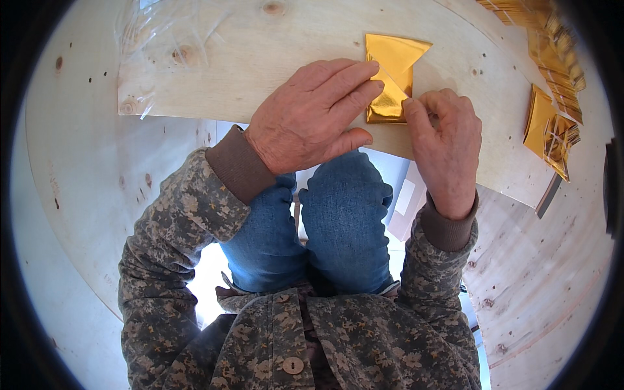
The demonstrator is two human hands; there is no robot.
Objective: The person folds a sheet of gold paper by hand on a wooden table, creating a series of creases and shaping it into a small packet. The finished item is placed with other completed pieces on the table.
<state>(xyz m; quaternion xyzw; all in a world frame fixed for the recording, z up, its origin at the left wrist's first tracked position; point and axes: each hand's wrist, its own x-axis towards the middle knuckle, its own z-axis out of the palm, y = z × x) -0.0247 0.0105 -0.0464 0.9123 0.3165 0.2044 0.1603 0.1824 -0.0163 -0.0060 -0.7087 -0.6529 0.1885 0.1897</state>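
A sheet of shiny gold foil paper (392,57) lies on the wooden table near its front edge, partly folded, with a pointed flap at the upper right and a diagonal fold line across it. My left hand (315,110) rests flat from the left, its fingers stretched out and the fingertips on the paper's left side. At the lower right edge of the paper, my right hand (447,140) has its thumb and curled fingers pinched on the fold.
Piles of folded gold paper pieces (552,62) lie at the far right of the pale wooden table (325,32). Nearer sits another gold bundle (548,133). Clear plastic strips (156,52) lie at the upper left. My knees (344,221) are below the table edge.
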